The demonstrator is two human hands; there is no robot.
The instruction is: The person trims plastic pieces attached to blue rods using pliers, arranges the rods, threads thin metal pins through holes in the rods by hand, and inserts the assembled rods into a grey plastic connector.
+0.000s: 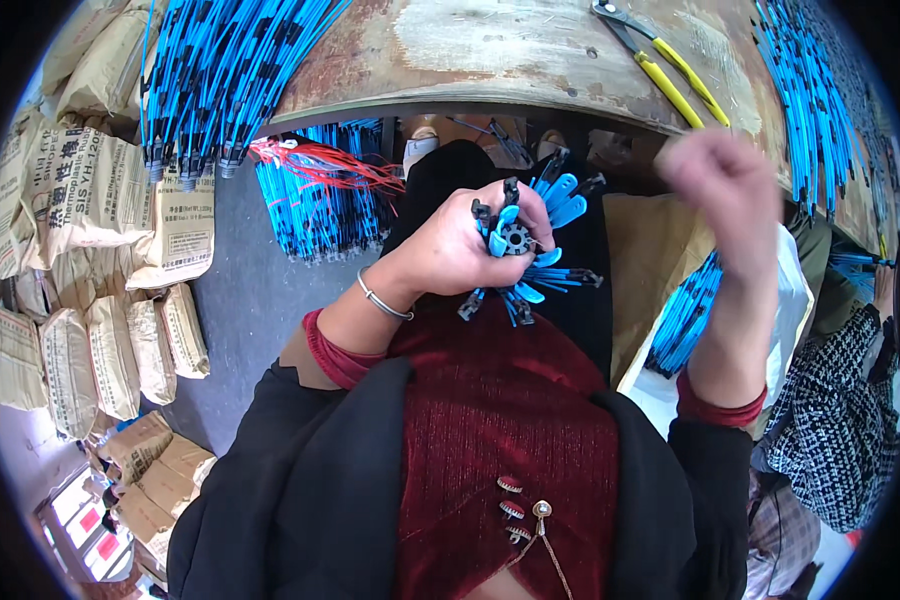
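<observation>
My left hand [480,245] is closed around what looks like an umbrella frame [515,238], held over my lap. Blue flat ribs with black tips fan out around a round, dark, notched hub that faces up. My fingers and palm hide part of the ribs. Raised to the right and apart from the frame, my right hand [725,190] is blurred by motion near the bench edge. Its fingers are smeared, so what they hold, if anything, cannot be made out.
A worn wooden bench [470,50] spans the front, with yellow-handled pliers [670,75] on it. Blue rib bundles [235,65] overhang its left edge; more ribs [810,95] lie at its right. Below sits a bundle tied with red strips [325,165]. Paper sacks [80,200] are piled left.
</observation>
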